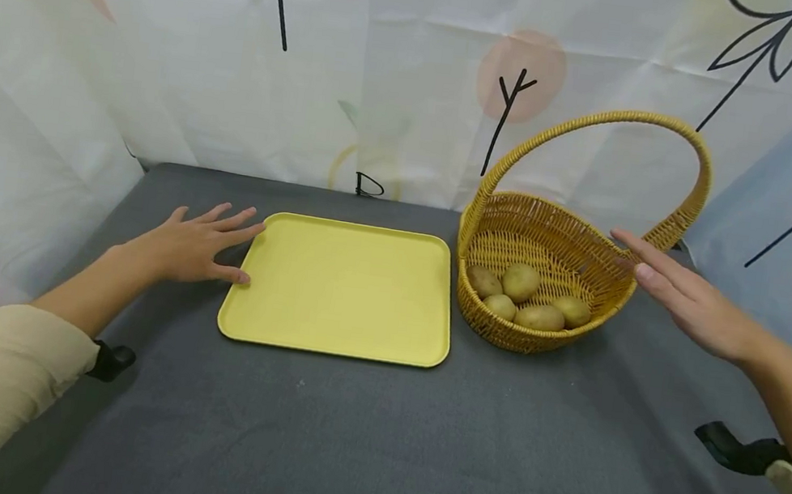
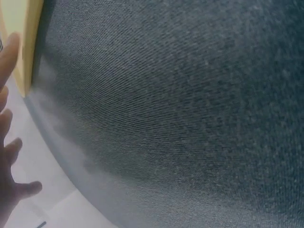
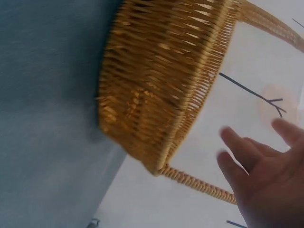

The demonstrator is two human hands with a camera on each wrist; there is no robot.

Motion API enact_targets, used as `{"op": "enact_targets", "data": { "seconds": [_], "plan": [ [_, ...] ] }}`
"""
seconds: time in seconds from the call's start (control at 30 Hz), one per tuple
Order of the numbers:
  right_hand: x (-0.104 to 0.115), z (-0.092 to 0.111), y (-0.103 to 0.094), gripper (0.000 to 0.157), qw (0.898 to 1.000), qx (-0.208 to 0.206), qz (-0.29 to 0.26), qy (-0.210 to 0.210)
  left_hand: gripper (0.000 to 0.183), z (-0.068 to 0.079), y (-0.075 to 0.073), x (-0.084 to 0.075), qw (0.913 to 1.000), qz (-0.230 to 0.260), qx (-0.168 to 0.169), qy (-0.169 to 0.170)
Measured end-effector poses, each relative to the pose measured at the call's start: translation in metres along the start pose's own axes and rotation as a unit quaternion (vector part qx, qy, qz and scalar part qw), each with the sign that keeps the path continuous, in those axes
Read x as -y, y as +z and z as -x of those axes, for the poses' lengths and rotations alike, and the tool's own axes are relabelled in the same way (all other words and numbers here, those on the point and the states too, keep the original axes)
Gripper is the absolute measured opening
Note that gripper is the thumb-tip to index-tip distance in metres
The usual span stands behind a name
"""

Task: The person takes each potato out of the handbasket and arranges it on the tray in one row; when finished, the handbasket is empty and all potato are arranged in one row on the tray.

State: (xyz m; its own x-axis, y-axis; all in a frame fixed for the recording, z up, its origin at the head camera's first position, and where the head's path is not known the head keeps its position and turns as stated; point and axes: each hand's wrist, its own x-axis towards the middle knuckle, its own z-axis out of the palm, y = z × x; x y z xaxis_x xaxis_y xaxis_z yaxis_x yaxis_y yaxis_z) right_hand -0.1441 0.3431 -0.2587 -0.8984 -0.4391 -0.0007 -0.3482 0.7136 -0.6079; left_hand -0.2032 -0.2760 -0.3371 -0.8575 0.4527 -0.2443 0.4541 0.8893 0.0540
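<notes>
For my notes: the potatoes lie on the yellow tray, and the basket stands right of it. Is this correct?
The potatoes are not on the yellow tray: the head view shows them inside the wicker basket, which does stand right of the tray.

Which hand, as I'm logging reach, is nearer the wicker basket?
Right. The right hand is by the right side of the wicker basket; the left hand is farther off, at the left edge of the yellow tray.

Legible text: none certain. Printed cloth (image 1: 425,120), just above the table's (image 1: 374,440) far edge: one black D-shaped mark (image 1: 369,187), letter or drawing unclear.
</notes>
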Motion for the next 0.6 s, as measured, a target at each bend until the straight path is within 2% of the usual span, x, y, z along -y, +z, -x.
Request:
{"op": "enact_targets", "data": {
  "seconds": [0.07, 0.17, 0.33, 0.4, 0.5, 0.6],
  "plan": [
    [-0.002, -0.009, -0.004, 0.051, 0.998, 0.042, -0.045, 0.008, 0.1, -0.001, 0.001, 0.0, 0.9999, 0.006, 0.008, 0.008],
    [-0.002, -0.021, -0.009, 0.052, 0.993, 0.084, -0.072, 0.029, 0.102, -0.002, 0.001, 0.0, 0.9995, 0.019, 0.018, 0.015],
    [0.0, -0.038, -0.011, 0.057, 0.989, 0.124, -0.051, 0.059, 0.099, -0.005, 0.001, 0.0, 0.9989, 0.028, 0.028, 0.026],
    [-0.002, -0.044, -0.013, 0.058, 0.986, 0.152, -0.044, 0.061, 0.097, -0.005, 0.001, -0.001, 0.9987, 0.03, 0.029, 0.027],
    [-0.008, -0.052, -0.019, 0.063, 0.971, 0.217, -0.074, 0.063, 0.095, -0.005, 0.001, -0.001, 0.9984, 0.037, 0.032, 0.028],
    [-0.013, -0.059, -0.026, 0.072, 0.948, 0.284, -0.127, 0.07, 0.094, -0.005, 0.001, 0.0, 0.9979, 0.046, 0.035, 0.028]
  ]
}}
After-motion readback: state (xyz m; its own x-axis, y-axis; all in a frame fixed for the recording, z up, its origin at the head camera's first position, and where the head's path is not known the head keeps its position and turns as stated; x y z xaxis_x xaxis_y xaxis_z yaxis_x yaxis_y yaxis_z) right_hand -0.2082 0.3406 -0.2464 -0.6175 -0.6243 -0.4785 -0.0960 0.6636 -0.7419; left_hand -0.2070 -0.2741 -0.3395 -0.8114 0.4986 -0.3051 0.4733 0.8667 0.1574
